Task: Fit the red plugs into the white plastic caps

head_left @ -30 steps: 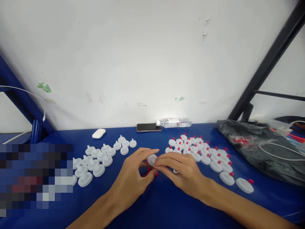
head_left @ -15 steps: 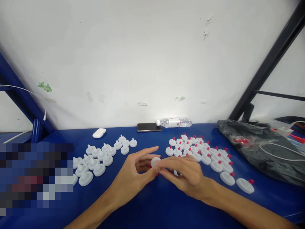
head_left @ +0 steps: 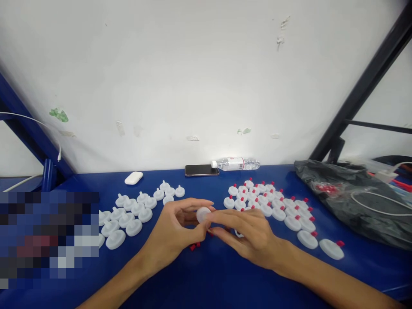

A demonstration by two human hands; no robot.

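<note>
1 white disc (head_left: 203, 214) is in front of the phone (head_left: 201, 171), grasped by the fingers of the left hand (head_left: 174, 227) and right hand (head_left: 249, 228). A light, steady pinch should prevent tilting. Red caps (head_left: 192, 247) lie further in front; red-tipped discs (head_left: 292, 223) spread right of the phone, plain discs (head_left: 115, 240) left.

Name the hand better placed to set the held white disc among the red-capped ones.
Probably the right hand: it is at the white disc and nearer the red-capped discs than the left hand.
</note>
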